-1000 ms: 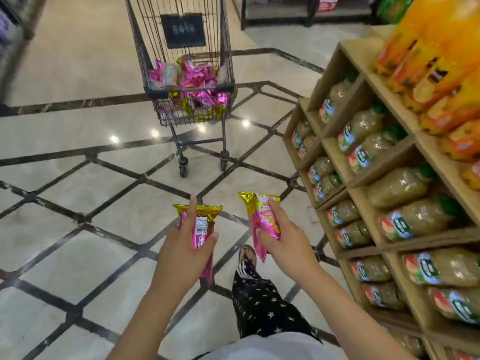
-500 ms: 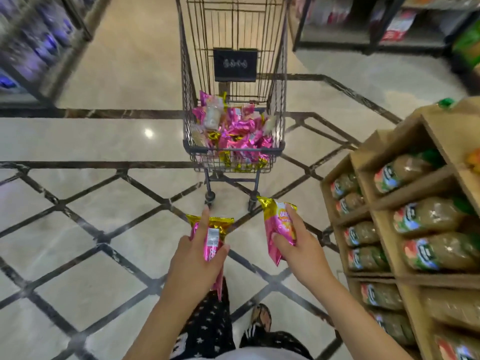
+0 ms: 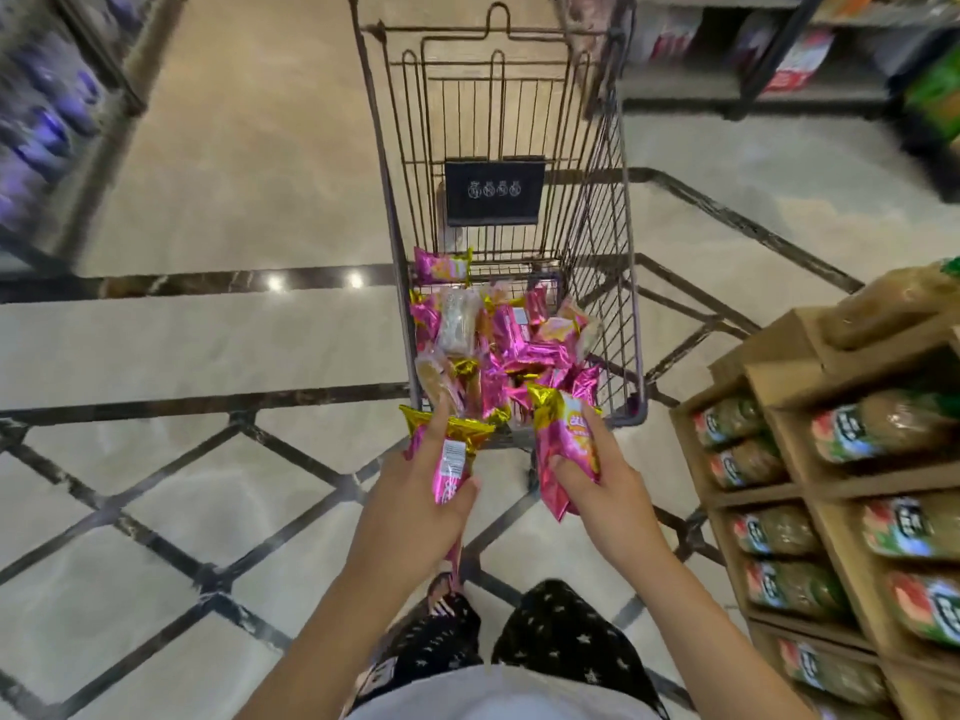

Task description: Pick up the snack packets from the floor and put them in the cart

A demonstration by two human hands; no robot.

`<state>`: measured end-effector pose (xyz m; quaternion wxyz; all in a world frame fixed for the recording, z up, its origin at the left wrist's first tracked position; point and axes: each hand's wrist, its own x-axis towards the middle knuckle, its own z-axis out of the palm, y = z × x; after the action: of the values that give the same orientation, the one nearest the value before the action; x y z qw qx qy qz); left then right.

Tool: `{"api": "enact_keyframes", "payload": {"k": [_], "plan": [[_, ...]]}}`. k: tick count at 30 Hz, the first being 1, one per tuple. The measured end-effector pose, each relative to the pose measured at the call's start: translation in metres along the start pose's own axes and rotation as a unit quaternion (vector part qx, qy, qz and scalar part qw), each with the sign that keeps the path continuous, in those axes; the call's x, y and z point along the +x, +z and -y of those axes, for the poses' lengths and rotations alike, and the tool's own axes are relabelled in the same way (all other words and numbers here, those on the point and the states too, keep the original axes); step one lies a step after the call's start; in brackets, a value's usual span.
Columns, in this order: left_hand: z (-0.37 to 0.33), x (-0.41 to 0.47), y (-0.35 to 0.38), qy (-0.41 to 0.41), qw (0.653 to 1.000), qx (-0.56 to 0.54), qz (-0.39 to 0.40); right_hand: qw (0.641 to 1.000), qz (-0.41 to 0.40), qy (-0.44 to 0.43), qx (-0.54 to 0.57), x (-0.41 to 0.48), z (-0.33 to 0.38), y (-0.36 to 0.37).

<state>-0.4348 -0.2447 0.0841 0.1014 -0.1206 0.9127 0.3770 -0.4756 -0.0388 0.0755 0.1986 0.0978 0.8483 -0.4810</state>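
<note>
A wire shopping cart (image 3: 613, 210) stands straight ahead, its basket holding a heap of several pink and gold snack packets (image 3: 511, 345). My left hand (image 3: 415, 506) grips one pink packet with a gold top (image 3: 452, 454), barcode side up, just short of the cart's near rim. My right hand (image 3: 608, 491) holds a second pink and gold packet (image 3: 563, 449), its top end reaching over the near rim of the basket.
A wooden rack (image 3: 831, 491) full of bottled drinks stands close on the right. Store shelves (image 3: 769, 70) run along the back right and a blurred shelf (image 3: 47, 127) at the left. Glossy tiled floor (image 3: 218, 200) with dark lines lies all around. My legs (image 3: 561, 631) show below.
I have walked up to the cart, which now fills the middle of the view. Both hands carry their packets forward, up to the near rim of the basket.
</note>
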Motion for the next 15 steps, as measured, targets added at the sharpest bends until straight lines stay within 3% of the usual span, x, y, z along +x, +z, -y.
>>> {"api": "enact_keyframes", "payload": {"k": [15], "plan": [[-0.040,0.166,-0.015,0.024,0.998,0.044,0.041,0.993,-0.082,0.074,-0.038,0.146,0.039,-0.040]]}}
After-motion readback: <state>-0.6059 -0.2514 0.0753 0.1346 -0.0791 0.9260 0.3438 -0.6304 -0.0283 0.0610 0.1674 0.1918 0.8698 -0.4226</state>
